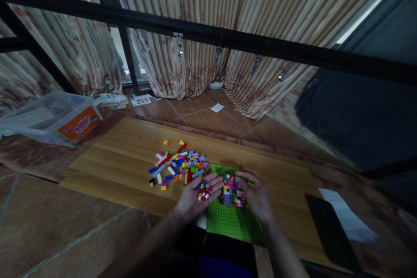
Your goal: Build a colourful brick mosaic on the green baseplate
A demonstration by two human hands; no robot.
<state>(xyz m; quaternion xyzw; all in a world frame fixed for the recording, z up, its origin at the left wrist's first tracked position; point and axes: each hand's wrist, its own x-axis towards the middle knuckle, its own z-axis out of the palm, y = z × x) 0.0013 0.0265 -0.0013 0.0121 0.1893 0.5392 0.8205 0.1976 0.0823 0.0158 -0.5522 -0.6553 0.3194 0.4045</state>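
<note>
My left hand (pixel 192 202) is turned palm up, fingers stretched out, and carries a small heap of little toy bricks (pixel 204 192) in red, white, blue and green. To its right lies a green studded baseplate (pixel 224 223). A dense multicoloured block of bricks (pixel 232 193) is built up on the plate. My right hand (pixel 257 195) reaches over the right side of that block, thumb and fingers drawn together at its upper edge. Whatever those fingertips pinch is too small to make out. Left of the plate, many loose bricks (pixel 179 165) are scattered in a pile.
All this is on a low wooden table (pixel 114 160). A black flat object (pixel 330 230) and white paper (pixel 347 215) lie at its right end. A clear plastic bin (pixel 48 117) stands beyond the left end. A dark metal bar (pixel 202 30) with hooks crosses before curtains (pixel 195 65).
</note>
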